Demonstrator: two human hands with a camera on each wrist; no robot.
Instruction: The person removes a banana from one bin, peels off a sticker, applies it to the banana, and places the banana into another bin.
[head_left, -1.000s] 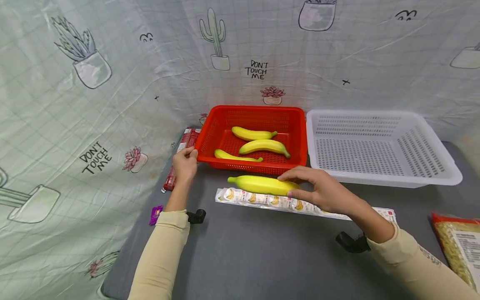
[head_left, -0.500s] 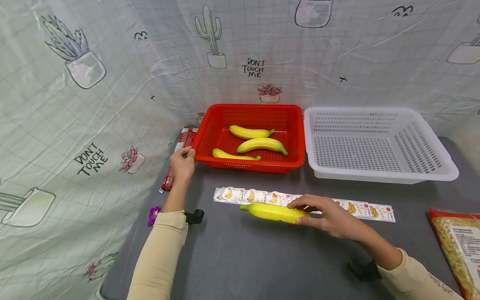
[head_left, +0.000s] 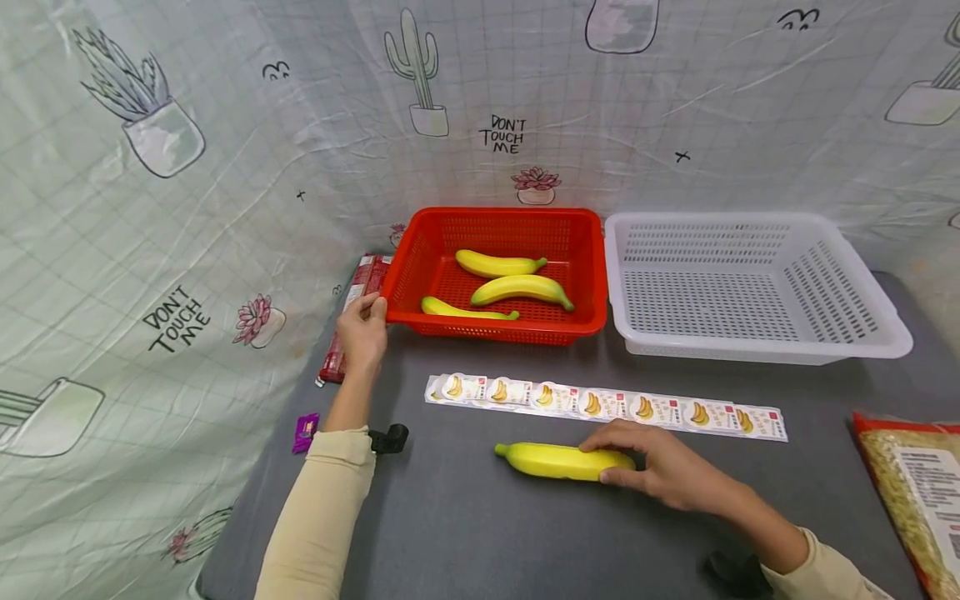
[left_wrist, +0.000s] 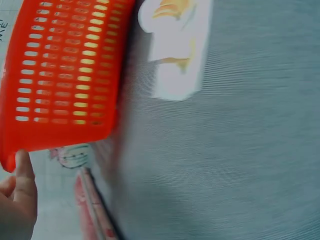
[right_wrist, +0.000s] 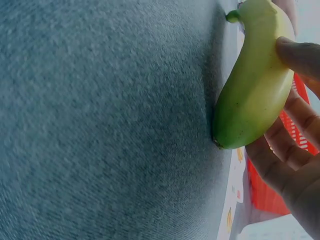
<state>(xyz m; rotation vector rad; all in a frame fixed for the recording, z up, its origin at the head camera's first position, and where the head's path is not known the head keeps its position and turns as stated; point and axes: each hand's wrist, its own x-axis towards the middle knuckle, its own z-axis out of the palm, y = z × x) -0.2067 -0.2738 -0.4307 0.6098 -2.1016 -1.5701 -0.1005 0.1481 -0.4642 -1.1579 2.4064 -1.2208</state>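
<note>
My right hand (head_left: 663,467) holds a yellow banana (head_left: 543,460) at its right end, low over the grey table or touching it; I cannot tell which. The right wrist view shows the thumb on one side of the banana (right_wrist: 255,85) and the fingers on the other. My left hand (head_left: 363,332) pinches the near left corner of the red basket (head_left: 487,330). Inside that basket lie a rear banana (head_left: 498,265), a middle banana (head_left: 522,290) and a front banana (head_left: 467,310), apart from one another. In the left wrist view a fingertip meets the basket's rim (left_wrist: 55,142).
A strip of banana stickers (head_left: 600,405) lies between the basket and my right hand. A white basket (head_left: 757,346) stands beside the red one. Red packets (head_left: 337,350) lie at the left, near a small purple packet (head_left: 305,432). A bag of grain (head_left: 903,492) lies at the right.
My right hand has brought the banana down from the red basket's front edge, past the sticker strip, toward the near side of the table. The left hand stays at the basket corner.
</note>
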